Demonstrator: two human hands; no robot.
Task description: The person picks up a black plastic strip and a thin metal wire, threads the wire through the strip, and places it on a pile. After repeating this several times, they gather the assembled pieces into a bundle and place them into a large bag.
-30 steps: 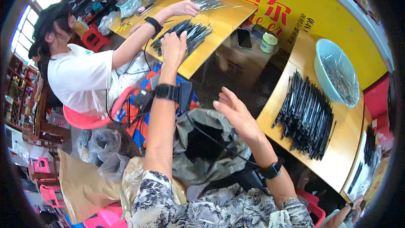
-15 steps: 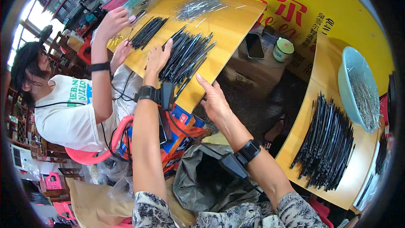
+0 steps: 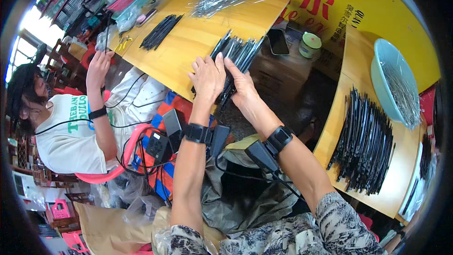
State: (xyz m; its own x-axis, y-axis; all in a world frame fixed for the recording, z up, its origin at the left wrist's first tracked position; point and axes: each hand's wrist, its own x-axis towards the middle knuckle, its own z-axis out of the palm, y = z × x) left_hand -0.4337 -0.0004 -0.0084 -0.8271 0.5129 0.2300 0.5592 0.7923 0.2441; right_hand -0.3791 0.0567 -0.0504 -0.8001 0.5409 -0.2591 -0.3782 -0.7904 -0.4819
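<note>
While two forearms, each wearing one black wristband with a small black box on it, reach up from the lower edge, the left hand (image 3: 206,76) and right hand (image 3: 243,84) lie side by side on one bundle of black strips (image 3: 236,56) at the near edge of a yellow wooden table (image 3: 188,49). Both hands rest flat with fingers spread over the strips, pressing on them; I cannot tell whether any strip is pinched. Farther up the same table lie one smaller black bundle (image 3: 160,31) and one heap of shiny thin pieces (image 3: 217,2). One phone (image 3: 278,41) and one round green-lidded tin (image 3: 310,45) sit just beyond the table's corner. On a second table at right are one large black pile (image 3: 363,141) and one pale blue bowl (image 3: 384,73). At left, one other person (image 3: 71,123) sits.
</note>
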